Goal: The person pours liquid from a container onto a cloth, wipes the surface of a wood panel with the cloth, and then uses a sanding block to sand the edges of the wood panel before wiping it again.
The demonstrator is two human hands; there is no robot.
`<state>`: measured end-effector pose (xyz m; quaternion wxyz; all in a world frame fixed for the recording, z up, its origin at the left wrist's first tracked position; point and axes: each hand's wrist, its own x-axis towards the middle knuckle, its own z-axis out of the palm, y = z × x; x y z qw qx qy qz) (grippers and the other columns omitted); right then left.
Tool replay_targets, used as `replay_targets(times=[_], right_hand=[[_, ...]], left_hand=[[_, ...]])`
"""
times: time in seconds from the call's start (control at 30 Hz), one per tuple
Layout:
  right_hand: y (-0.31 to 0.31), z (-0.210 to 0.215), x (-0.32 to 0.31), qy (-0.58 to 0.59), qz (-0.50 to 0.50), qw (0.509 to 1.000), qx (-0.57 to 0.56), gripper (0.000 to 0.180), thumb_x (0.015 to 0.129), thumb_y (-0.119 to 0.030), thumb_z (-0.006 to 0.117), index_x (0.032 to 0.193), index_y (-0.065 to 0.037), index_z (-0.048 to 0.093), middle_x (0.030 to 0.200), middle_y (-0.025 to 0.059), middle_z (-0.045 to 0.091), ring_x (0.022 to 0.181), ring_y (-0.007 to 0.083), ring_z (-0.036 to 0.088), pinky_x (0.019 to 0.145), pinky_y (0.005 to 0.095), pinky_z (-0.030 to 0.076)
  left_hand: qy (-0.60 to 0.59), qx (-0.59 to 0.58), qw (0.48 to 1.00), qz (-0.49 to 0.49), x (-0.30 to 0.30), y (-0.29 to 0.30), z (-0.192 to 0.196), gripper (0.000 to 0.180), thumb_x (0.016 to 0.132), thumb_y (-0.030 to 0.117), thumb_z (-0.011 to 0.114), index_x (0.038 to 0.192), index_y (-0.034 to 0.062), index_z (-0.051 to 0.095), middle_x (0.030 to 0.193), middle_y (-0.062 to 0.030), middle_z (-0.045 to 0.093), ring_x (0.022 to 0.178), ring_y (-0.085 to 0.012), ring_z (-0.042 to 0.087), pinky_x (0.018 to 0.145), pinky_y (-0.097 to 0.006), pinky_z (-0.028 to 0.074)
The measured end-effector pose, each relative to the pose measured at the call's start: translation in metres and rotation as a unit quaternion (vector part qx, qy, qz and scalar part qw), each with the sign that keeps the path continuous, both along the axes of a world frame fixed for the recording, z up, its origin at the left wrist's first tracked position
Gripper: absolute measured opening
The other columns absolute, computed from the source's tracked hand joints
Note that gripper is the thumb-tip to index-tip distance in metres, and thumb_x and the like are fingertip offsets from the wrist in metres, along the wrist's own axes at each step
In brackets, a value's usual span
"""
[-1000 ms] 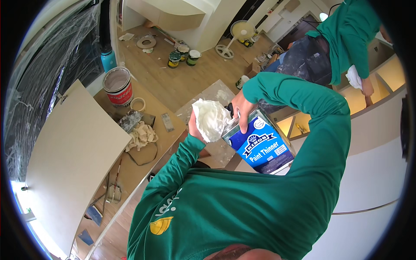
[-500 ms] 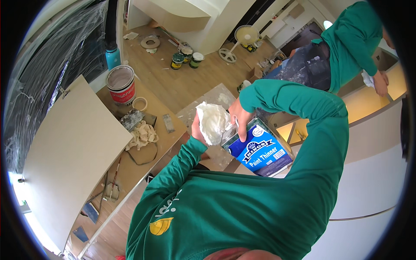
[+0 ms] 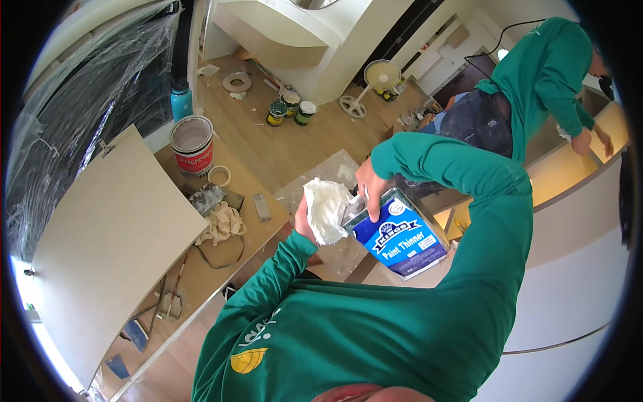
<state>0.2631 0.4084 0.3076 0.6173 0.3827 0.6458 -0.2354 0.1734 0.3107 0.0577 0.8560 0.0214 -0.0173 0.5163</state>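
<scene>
1. Head view: a white rag (image 3: 327, 211) is gripped by the left hand (image 3: 303, 221), by which it is held from its left side; the fingers are closed on the cloth, though their tips are hidden behind it.
2. A square can (image 3: 405, 238) with a blue label is held at its top end by the right hand (image 3: 372, 181); the fingers are closed there, and one digit is laid down over the front face.
3. The can is tilted in front of the chest, its top turned left toward the rag. The rag is placed just beside that top; whether the two are touching cannot be told.
4. To the left, a bench (image 3: 242, 175) is loaded with a red-labelled bucket (image 3: 193, 161), a tape roll (image 3: 219, 176), a crumpled cloth (image 3: 224, 223) and a grey block (image 3: 261, 208).
5. A blue bottle (image 3: 181, 105) is seen behind the bucket, and a pale panel (image 3: 114, 248) is leaned beside the bench.
6. Beyond, three pots (image 3: 276, 112) are grouped on the wooden floor (image 3: 234, 127), with a fan (image 3: 382, 76) placed to their right.
7. At upper right, a co-worker (image 3: 542, 80) in green is bent over lit shelves (image 3: 556, 184), well apart from the can.
</scene>
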Motion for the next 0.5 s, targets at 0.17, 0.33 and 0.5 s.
replay_targets(times=[0.17,0.33,0.5], right_hand=[[-0.002,0.002,-0.004,0.018,-0.008,0.999,-0.037,0.079,0.070,-0.062,0.086,0.120,-0.002,0.075,0.117,0.0124,0.075,0.103,0.0260,0.070,0.089,0.0373,0.053],[-0.009,0.021,-0.011,0.066,-0.026,0.995,-0.069,0.074,0.071,-0.061,0.085,0.116,-0.002,0.076,0.111,0.0118,0.076,0.099,0.0245,0.072,0.085,0.0366,0.055],[0.001,0.006,-0.006,-0.002,-0.075,0.997,-0.018,0.070,0.069,-0.053,0.091,0.114,-0.001,0.077,0.112,0.0104,0.076,0.099,0.0216,0.072,0.085,0.0339,0.056]], left_hand=[[-0.022,-0.008,1.000,-0.001,0.008,0.018,0.005,0.067,0.107,0.057,0.039,0.145,0.0048,0.053,0.143,-0.0165,0.061,0.128,-0.0359,0.061,0.113,-0.050,0.046],[-0.027,-0.010,0.999,-0.017,0.008,0.022,0.005,0.066,0.107,0.057,0.039,0.145,0.0050,0.053,0.143,-0.0168,0.061,0.128,-0.0365,0.061,0.112,-0.050,0.047],[-0.019,-0.011,1.000,-0.014,0.016,0.019,-0.012,0.065,0.107,0.056,0.039,0.145,0.0051,0.053,0.143,-0.0171,0.061,0.128,-0.0369,0.061,0.113,-0.051,0.047]])
